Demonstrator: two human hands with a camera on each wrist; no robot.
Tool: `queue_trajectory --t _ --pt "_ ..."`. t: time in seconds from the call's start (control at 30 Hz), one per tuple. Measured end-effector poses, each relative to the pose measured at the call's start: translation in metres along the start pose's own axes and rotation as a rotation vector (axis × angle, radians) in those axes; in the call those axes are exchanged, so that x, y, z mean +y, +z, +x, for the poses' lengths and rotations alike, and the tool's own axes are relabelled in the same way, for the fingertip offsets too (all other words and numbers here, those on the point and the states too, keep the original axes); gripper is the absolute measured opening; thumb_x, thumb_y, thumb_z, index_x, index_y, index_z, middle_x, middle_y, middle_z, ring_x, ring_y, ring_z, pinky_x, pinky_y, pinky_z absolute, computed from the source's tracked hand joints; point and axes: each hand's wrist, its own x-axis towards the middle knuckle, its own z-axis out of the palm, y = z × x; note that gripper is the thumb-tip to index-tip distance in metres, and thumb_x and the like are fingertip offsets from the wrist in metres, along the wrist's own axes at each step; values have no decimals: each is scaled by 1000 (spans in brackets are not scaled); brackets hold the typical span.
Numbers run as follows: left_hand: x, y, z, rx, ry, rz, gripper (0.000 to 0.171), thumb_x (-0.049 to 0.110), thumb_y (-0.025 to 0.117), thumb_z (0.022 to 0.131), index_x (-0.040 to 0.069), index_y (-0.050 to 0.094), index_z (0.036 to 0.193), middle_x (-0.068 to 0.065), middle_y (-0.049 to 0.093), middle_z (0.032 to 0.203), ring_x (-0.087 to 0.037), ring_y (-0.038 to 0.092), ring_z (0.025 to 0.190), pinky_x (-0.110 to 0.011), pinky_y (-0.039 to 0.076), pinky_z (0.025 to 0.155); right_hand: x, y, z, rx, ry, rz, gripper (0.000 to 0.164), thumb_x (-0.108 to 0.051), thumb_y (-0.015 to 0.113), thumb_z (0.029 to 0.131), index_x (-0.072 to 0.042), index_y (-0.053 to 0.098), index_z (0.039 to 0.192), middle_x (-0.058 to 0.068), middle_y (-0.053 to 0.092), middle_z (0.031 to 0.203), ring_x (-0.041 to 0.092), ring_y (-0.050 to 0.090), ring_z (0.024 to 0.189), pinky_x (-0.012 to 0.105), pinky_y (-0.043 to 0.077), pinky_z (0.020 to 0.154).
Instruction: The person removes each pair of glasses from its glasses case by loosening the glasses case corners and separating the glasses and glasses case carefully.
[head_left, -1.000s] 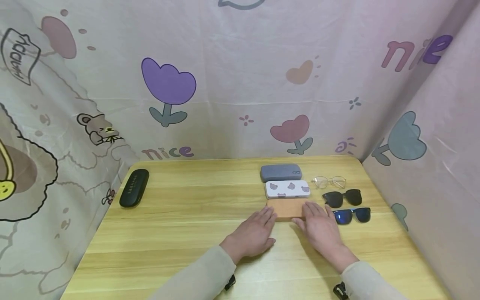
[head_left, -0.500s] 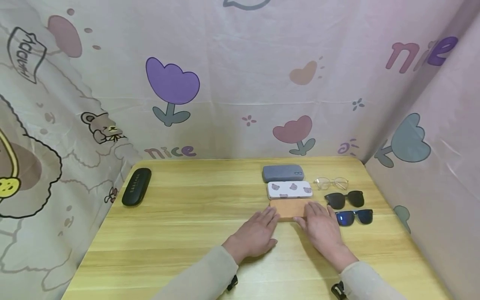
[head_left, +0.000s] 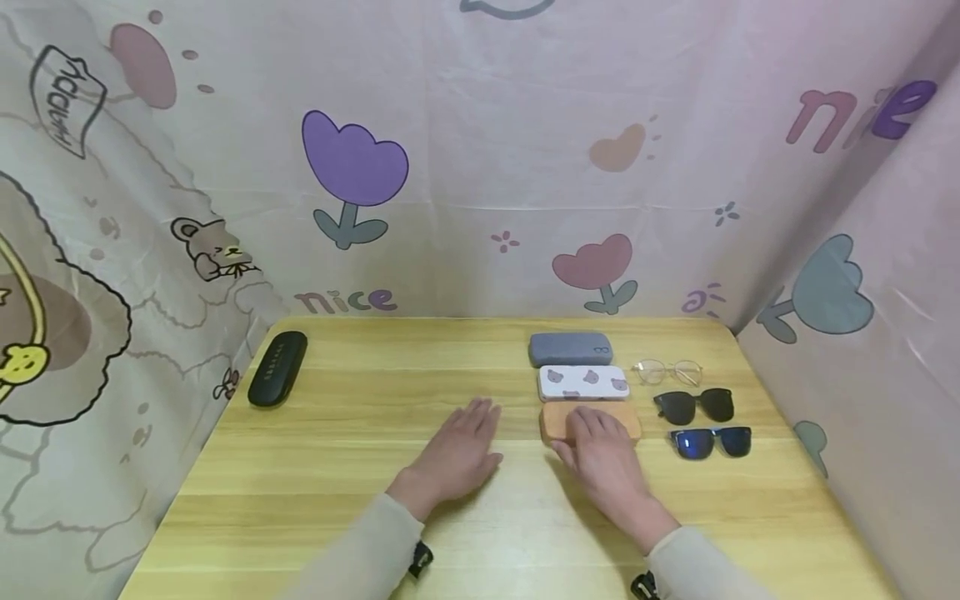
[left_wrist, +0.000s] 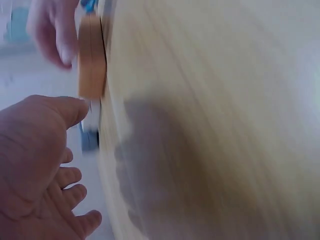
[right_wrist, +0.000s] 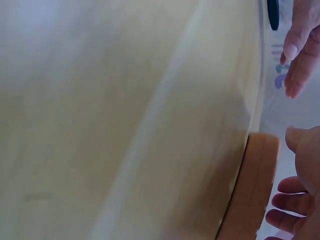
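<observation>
An orange glasses case (head_left: 555, 419) lies nearest in a column of three cases on the table. My right hand (head_left: 606, 462) is over its front side, fingers loosely bent across the top. In the right wrist view these fingers (right_wrist: 292, 205) hover just beside the orange case (right_wrist: 252, 182) without curling round it. To the left, my left hand (head_left: 457, 452) is held over the bare wood, fingers extended and holding nothing. The left wrist view shows this hand (left_wrist: 35, 155) apart from the orange case (left_wrist: 92, 60). Behind the orange case are a white bear-print case (head_left: 581, 382) and a grey case (head_left: 570, 349).
Right of the cases lie thin-framed clear glasses (head_left: 667, 372), black sunglasses (head_left: 695, 407) and blue-lens sunglasses (head_left: 710, 442), one behind another. A black glasses case (head_left: 278, 369) sits at the table's far left. Printed curtains (head_left: 480, 150) surround the wooden table (head_left: 360, 500) at the back and sides.
My left hand has come off the orange case and moved left. My right hand has shifted left from the case's right end to over its middle. The head view has turned slightly.
</observation>
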Motion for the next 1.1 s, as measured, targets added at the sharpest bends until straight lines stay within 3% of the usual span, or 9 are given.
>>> queue_trajectory --t 0.3,0.5,0.67,0.87,1.1 --pt "-98 -34 -27 205 -254 -27 74 37 49 110 -6 22 164 -27 19 172 -47 16 160 -62 14 129 -21 10 6 -36 -1 -11 45 -43 77 94 -2 66 110 17 68 121 39 64 116 55 50 107" --pt "-167 -69 -49 269 -465 -57 81 40 48 110 -11 13 163 -37 5 169 -57 5 157 -71 6 125 -27 12 8 -39 1 -28 45 -45 74 95 -3 67 108 18 69 122 38 65 116 55 50 108" --pt "-212 -81 -64 327 -572 -62 89 45 50 108 -18 12 160 -46 9 163 -66 7 151 -78 9 120 -27 15 7 -27 -4 -24 43 -45 75 95 -5 66 104 18 69 120 38 65 115 54 50 108" --pt "-242 -75 -75 257 -614 -67 98 54 46 107 -20 9 159 -49 6 162 -67 4 150 -81 10 117 -26 15 4 -46 8 -29 47 -46 76 95 -2 68 112 18 69 123 38 65 117 54 49 109" --pt "-251 -68 -77 178 -612 -93 99 52 46 108 -21 1 158 -48 -4 163 -66 -2 151 -82 4 117 -27 16 3 -73 14 -46 62 -47 75 95 5 66 127 21 68 129 38 63 122 53 48 111"
